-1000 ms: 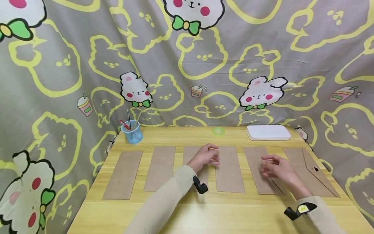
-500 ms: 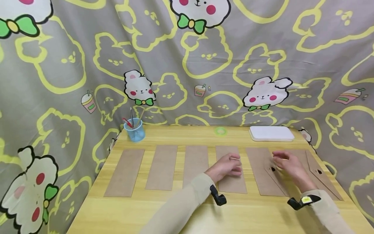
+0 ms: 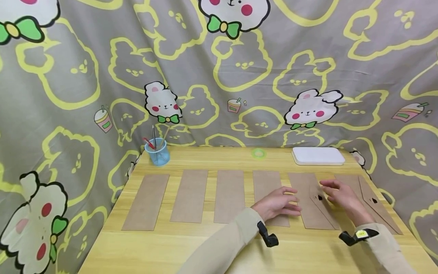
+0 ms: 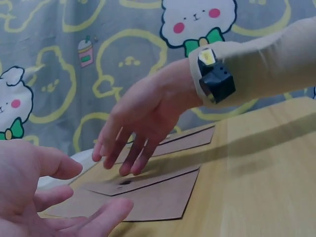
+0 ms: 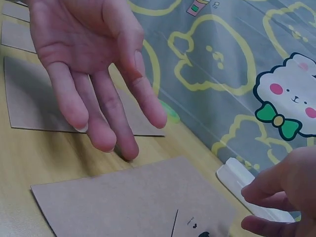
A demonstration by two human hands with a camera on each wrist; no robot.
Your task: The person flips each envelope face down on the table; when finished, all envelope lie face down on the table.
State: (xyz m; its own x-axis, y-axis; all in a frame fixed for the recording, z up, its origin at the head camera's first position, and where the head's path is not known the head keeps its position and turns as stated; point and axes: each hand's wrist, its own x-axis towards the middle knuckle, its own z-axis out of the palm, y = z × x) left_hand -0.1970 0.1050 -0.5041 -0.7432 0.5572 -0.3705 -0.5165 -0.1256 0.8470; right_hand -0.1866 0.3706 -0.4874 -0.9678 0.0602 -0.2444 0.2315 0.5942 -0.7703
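Note:
A row of several brown paper envelopes lies across the table. My left hand (image 3: 276, 204) hovers with loosely spread fingers over the gap between a plain-faced envelope (image 3: 266, 182) and the envelope with its flap up (image 3: 302, 190) to the right. That flap carries a small black mark. My right hand (image 3: 345, 199), fingers relaxed, hangs over the right edge of the same envelope. The rightmost envelope (image 3: 367, 186), also flap side up, is partly hidden behind it. In the left wrist view my right hand (image 4: 148, 113) holds nothing. The right wrist view shows my left hand (image 5: 91, 69) holding nothing either.
Plain-faced envelopes continue leftward, including a leftmost envelope (image 3: 146, 201). A blue pen cup (image 3: 159, 154) with pens stands at the back left. A white flat case (image 3: 318, 156) and a green tape roll (image 3: 259, 153) lie along the back edge, before a patterned curtain (image 3: 198, 68).
My left hand has moved right along the row, from the third envelope past the fourth. My right hand has drawn slightly right, uncovering the fifth envelope's flap. The head view has shifted a little.

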